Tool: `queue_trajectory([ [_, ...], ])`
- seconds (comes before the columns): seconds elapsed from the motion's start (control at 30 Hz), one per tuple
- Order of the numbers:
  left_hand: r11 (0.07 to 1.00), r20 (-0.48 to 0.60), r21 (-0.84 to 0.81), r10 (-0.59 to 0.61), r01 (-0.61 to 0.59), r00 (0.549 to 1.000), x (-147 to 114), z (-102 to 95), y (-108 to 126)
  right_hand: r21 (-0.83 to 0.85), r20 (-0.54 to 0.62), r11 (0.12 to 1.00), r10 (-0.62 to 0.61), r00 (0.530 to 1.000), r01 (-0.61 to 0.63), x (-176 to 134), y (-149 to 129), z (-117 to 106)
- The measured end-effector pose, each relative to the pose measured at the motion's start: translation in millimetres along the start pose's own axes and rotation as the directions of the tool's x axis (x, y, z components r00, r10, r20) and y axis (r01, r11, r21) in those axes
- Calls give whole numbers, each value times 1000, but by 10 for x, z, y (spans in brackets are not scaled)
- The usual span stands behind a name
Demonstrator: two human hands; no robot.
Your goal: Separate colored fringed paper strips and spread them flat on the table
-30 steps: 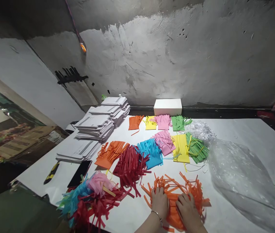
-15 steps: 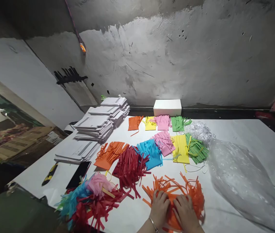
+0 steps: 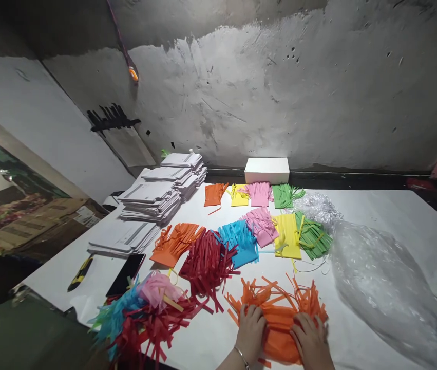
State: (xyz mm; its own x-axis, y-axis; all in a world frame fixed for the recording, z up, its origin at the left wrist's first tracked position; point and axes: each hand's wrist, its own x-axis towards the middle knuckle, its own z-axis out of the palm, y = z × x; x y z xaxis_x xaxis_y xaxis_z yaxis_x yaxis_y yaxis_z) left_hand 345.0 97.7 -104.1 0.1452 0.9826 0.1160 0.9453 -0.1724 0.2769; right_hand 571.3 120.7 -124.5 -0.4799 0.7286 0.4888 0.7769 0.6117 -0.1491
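Orange fringed tissue paper (image 3: 280, 339) lies on the white table before me, its cut strips fanning out at the far side. My left hand (image 3: 251, 329) rests on its left part, fingers extended over the strips, a silver bracelet on the wrist. On the right part lies my right hand (image 3: 310, 334), fingers spread and pressing down. Between the hands a flat, creased orange stretch shows. Left of them is a loose heap of red (image 3: 156, 329), blue and pink fringe. A dark red fringed bundle (image 3: 206, 264) sits just beyond.
Smaller fringed pieces, such as a blue one (image 3: 239, 244) and a yellow one (image 3: 287, 236), lie farther back. Stacked white sheets (image 3: 149, 192), a black phone (image 3: 126, 275) and a yellow-black cutter (image 3: 80, 273) are leftward. A clear plastic bag (image 3: 383, 288) covers the right side. A white box (image 3: 266, 169) stands behind.
My hands have moved apart across the orange paper, the right one shifting rightward. More of the flat orange middle shows between them.
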Motion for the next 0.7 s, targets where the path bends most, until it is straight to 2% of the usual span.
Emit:
queue_trajectory([
  [0.1, 991, 74, -7, -136, 137, 988, 70, -99, 100, 4, 27, 991, 137, 990, -137, 71, -62, 41],
  [0.23, 975, 110, 46, -221, 217, 969, 201, -156, 198, -74, 22, 980, 189, 982, -187, 190, -87, 65],
  [0.33, 966, 163, 76, -258, 249, 952, 270, -174, 233, -117, -6, 981, 152, 988, -152, 260, -129, 63],
  [0.4, 965, 184, 78, -261, 250, 948, 283, -183, 234, -67, -8, 996, 55, 998, -56, 293, -179, 66],
  [0.47, 970, 179, 63, -241, 233, 954, 272, -188, 212, 7, 10, 999, -48, 999, 48, 318, -235, 79],
  [0.53, 981, 182, 39, -196, 192, 964, 246, -190, 166, 51, 27, 995, -88, 996, 86, 338, -283, 103],
  [0.6, 992, 194, 7, -122, 123, 973, 213, -186, 99, 71, 34, 995, -72, 997, 69, 356, -318, 128],
  [0.7, 997, 157, -24, 70, -67, 985, 174, -169, -14, 89, 32, 996, -5, 999, 2, 382, -356, 142],
])
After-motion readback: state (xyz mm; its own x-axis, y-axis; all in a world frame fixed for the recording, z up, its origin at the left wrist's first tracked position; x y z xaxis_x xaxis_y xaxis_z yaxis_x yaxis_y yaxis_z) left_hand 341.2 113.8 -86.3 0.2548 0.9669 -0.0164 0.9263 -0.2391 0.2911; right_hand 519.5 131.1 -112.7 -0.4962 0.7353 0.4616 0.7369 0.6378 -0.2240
